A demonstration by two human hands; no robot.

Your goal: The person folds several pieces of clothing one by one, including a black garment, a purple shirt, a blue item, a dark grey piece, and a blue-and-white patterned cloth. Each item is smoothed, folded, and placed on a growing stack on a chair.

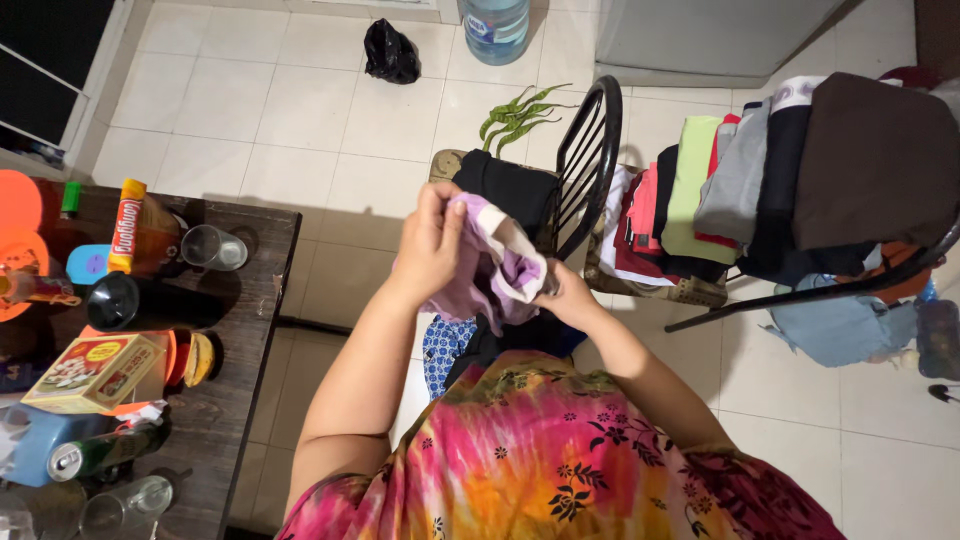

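Observation:
My left hand [430,240] and my right hand [566,295] both grip a small lilac and white garment [495,265] in front of my chest. The left hand pinches its upper edge, the right holds its lower right side. The cloth hangs bunched between them. Below it lie dark and blue patterned clothes [450,345] on my lap. A black folded cloth [505,185] rests on the seat of a black chair [590,150] just beyond my hands.
A dark wooden table [240,330] on the left carries bottles, glasses, a can and a box. Chair backs on the right bear stacked folded clothes [780,180]. On the tiled floor are a black bag [390,52], a water jug [495,28] and green leaves [515,115].

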